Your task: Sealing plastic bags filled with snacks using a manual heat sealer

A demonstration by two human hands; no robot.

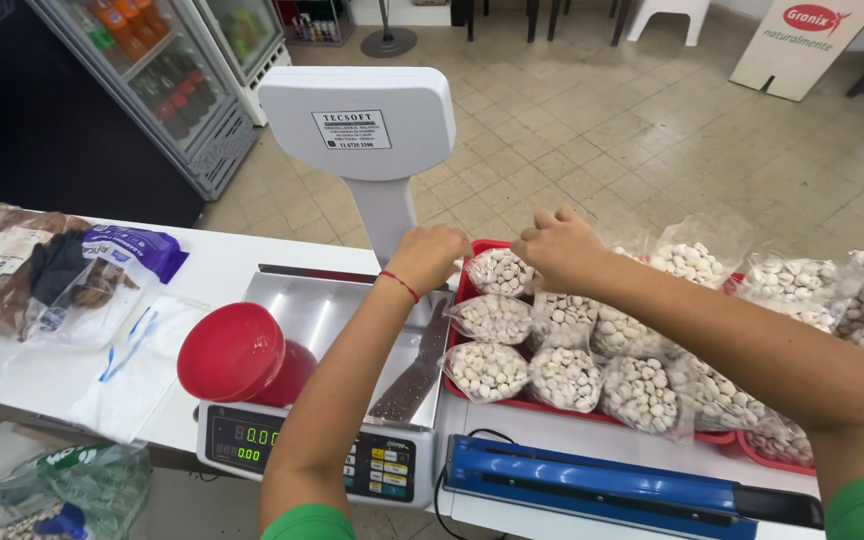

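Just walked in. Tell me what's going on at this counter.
A person stands at a white counter, both hands over a red tray packed with clear bags of small white pieces. The left hand and right hand meet at the top of one bag at the tray's far end. A red cup lies on the scale; a blue sealer sits nearest.

Green sleeves, red wrist cord (401, 285)

One head-worn camera looks steeply down, close over the white counter (222, 270) and scale (322, 390).
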